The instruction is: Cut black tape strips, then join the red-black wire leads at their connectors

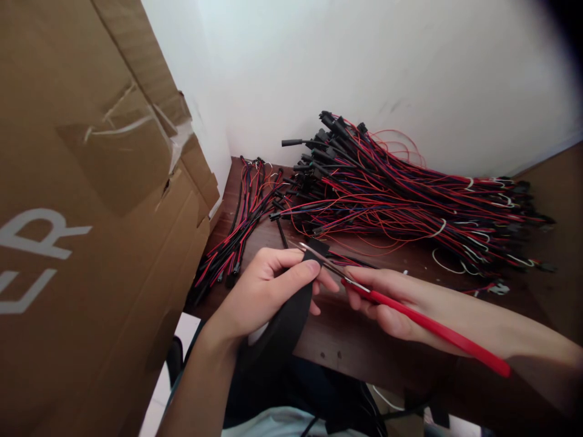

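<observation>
My left hand (268,285) is closed on a roll of black tape (286,321), thumb pressed against the strip that leads up from it. A pale core shows at the roll's side, partly hidden by the hand. In my right hand (387,297) is a pair of scissors (437,331) with long red handles, pointing left. Its slim metal blades lie at the tape's free end, just above my left thumb. The blades look slightly apart at the tips; whether they have cut into the tape I cannot tell.
A large pile of red and black wire harnesses (382,200), tied in bundles, covers the back right of the dark wooden table (332,340). A smaller bunch of cables (246,224) lies at left. A tall cardboard box (100,243) blocks the left side; a white wall (364,73) stands behind.
</observation>
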{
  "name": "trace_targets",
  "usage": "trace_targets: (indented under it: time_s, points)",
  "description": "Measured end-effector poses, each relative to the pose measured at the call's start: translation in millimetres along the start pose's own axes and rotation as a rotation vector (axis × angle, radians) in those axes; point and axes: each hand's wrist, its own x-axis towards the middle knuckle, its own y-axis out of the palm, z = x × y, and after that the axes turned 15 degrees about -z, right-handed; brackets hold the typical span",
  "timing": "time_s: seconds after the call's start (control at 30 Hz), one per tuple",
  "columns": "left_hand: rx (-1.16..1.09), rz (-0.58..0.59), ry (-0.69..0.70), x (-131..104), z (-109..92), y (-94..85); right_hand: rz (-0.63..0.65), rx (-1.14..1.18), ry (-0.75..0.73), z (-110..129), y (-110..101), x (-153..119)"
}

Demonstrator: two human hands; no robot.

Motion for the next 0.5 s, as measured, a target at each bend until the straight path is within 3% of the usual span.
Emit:
trace_targets:
  time_s: [0.33, 0.5]
  points:
    - [-0.023, -0.001, -0.021, 0.6, 0.6, 0.8, -0.008, 0.058, 0.006, -4.5, 2.7, 0.4]
    - [-0.036, 0.001, -0.035, 0.2, 0.4, 1.2, -0.073, 0.05, 0.022, -11.5, 2.5, -3.0]
